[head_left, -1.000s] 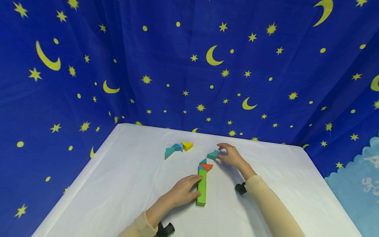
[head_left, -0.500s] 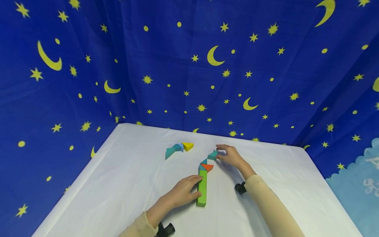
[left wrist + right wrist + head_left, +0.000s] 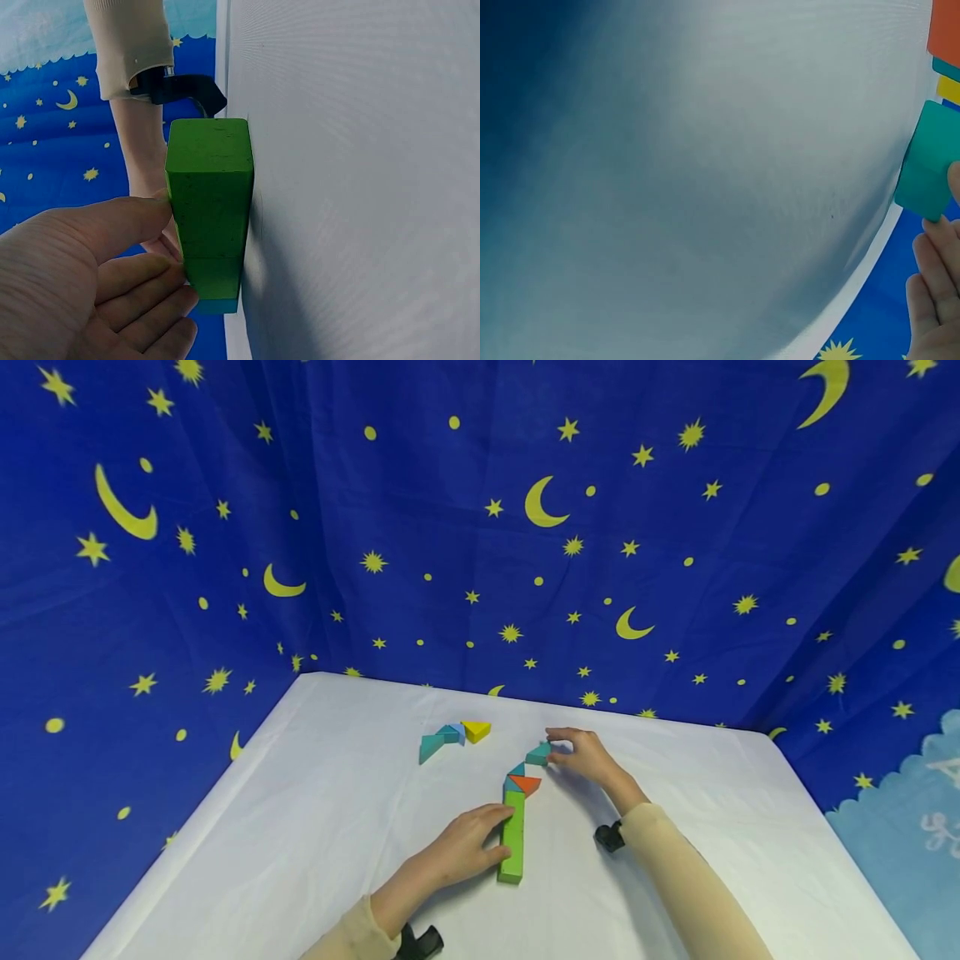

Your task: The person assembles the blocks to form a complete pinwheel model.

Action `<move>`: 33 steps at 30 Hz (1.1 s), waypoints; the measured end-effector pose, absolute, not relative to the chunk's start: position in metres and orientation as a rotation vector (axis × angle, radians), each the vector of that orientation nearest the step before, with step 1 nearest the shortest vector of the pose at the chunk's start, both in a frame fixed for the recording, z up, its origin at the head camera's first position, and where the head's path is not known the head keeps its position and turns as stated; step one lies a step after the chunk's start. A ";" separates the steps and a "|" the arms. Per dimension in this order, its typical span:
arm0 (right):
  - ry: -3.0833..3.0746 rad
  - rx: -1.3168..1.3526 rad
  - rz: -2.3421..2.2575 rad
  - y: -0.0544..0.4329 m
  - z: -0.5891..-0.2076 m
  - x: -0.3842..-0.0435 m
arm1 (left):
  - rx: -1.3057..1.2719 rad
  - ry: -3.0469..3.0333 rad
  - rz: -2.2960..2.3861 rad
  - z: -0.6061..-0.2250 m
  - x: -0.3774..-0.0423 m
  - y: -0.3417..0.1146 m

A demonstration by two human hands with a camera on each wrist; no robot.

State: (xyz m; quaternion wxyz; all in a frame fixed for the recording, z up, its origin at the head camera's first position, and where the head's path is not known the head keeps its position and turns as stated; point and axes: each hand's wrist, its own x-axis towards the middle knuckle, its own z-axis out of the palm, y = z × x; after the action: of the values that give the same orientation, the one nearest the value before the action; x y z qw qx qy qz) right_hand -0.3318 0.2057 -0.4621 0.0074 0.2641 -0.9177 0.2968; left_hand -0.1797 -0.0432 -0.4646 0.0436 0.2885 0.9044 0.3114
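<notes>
Two green blocks lie end to end, the near green block (image 3: pixel 510 864) and the far green block (image 3: pixel 514 802). My left hand (image 3: pixel 457 845) touches their left side with thumb and fingertips, the fingers mostly straight. Beyond them sit small blue triangular blocks (image 3: pixel 517 768) and an orange triangular block (image 3: pixel 527 784) pointing right. My right hand (image 3: pixel 587 755) pinches the right end of a teal block (image 3: pixel 537 755) with slanted sides, just past the blue ones. In the right wrist view, thumb and fingertips meet that teal block (image 3: pixel 928 157) near the frame edge.
At the back left lie a teal triangular block (image 3: pixel 430 746), more blue pieces (image 3: pixel 452 732) and a yellow triangular block (image 3: pixel 477 730). A white cloth covers the table (image 3: pixel 337 827). A blue curtain (image 3: pixel 420 527) with moons and stars hangs behind.
My right index finger has drawn slightly inward toward the teal block. The left hand and the blocks keep their places.
</notes>
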 end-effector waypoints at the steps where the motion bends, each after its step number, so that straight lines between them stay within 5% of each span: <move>1: -2.862 0.825 0.930 0.205 -0.462 -0.332 | 0.887 2.767 0.954 -0.465 -0.180 -0.043; 33: -2.923 1.058 1.002 0.174 -0.451 -0.340 | 0.894 2.771 0.940 -0.467 -0.181 -0.043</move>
State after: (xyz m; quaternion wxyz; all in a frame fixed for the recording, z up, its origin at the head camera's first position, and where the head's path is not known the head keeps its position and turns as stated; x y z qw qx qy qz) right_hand -0.3395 0.1739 -0.4514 -0.0623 0.3233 -0.8933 0.3061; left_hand -0.1807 -0.0432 -0.4670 0.0408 0.2921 0.9049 0.3070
